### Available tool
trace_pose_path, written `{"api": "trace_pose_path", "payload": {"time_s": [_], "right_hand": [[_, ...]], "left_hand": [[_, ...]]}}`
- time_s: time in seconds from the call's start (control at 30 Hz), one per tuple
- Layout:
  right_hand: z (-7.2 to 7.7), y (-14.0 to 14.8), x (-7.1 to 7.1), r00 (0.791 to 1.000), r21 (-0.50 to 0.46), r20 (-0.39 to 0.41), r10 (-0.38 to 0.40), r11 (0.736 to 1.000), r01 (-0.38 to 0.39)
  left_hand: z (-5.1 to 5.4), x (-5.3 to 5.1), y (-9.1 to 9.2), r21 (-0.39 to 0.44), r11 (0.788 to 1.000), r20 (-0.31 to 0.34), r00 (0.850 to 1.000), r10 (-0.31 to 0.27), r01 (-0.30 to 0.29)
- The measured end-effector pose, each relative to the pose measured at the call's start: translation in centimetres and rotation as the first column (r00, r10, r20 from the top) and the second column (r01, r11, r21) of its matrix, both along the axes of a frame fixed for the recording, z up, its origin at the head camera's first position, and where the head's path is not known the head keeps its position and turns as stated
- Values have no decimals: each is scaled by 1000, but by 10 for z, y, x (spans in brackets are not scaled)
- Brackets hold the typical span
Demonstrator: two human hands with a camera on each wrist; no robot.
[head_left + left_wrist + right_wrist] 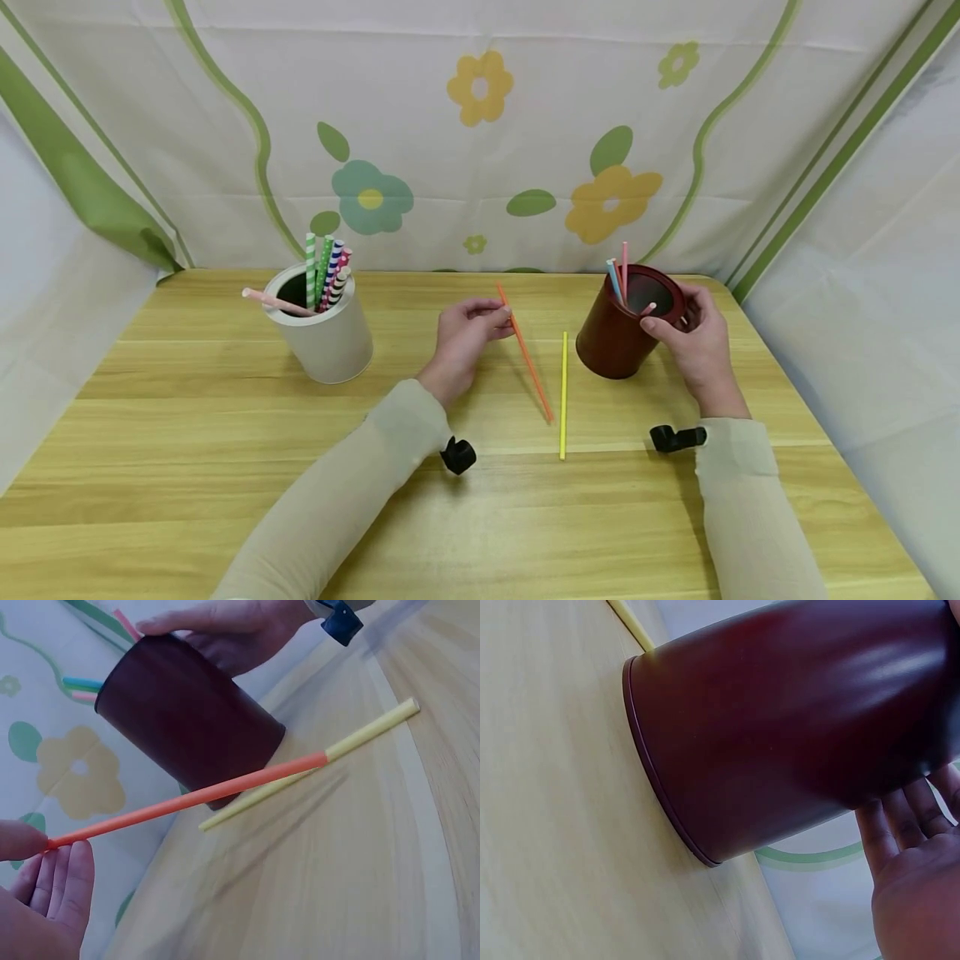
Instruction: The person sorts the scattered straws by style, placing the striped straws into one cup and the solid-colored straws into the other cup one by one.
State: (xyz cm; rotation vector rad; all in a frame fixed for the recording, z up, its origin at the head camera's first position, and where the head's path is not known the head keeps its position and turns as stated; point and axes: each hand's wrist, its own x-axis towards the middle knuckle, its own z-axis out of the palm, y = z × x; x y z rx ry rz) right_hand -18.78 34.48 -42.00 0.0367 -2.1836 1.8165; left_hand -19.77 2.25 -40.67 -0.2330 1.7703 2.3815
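Note:
My left hand pinches an orange straw near its upper end, between thumb and fingers. The straw slants down toward the table; in the left wrist view it crosses in front of a yellow straw. That yellow straw lies on the wooden table, left of a dark red cup. At the cup's right side my right hand grips it, thumb at the rim and fingers around the outer wall. Blue and pink straws stand in this cup, and a short pink end shows near the thumb.
To the left, a white cup holds several striped and dotted straws, with a pale pink one leaning out over its rim. Behind the table hangs a flowered curtain.

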Motion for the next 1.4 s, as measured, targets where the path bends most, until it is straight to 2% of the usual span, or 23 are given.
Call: {"api": "trace_pose_path", "payload": {"time_s": [0.13, 0.3, 0.5, 0.6, 0.77, 0.8, 0.87, 1.17, 1.27, 1.4], "right_hand": [[0, 0, 1, 1000, -20, -7, 1, 1000, -1], [1, -1, 1, 1000, -47, -10, 8, 999, -9], [0, -1, 1, 1000, -51, -15, 10, 999, -10], [0, -1, 1, 1000, -51, -19, 9, 999, -10], [0, -1, 1, 1000, -56, -19, 12, 998, -13], [0, -1, 1, 1000, -57, -18, 12, 998, -14], [0, -1, 1, 1000, -58, -16, 13, 998, -14], [-1, -1, 0, 1000, -53, -7, 9, 999, -9], [-1, -1, 0, 1000, -58, -7, 11, 998, -12], [-1, -1, 0, 1000, -53, -7, 9, 999, -10]], "left_hand": [[10, 1, 5, 4, 1000, -36, 999, 21, -21], [28, 4, 12, 69, 996, -99, 993, 61, -54], [56, 8, 19, 121, 987, -190, 973, 128, -106], [71, 9, 23, 153, 973, -235, 950, 204, -171], [91, 11, 32, 223, 928, -283, 891, 355, -299], [94, 11, 34, 234, 920, -290, 881, 374, -314], [99, 12, 38, 245, 913, -301, 870, 391, -326], [113, 11, 59, 245, 911, -344, 849, 401, -331], [113, 10, 66, 217, 918, -371, 842, 392, -332], [106, 9, 74, 175, 930, -401, 839, 368, -324]]}}
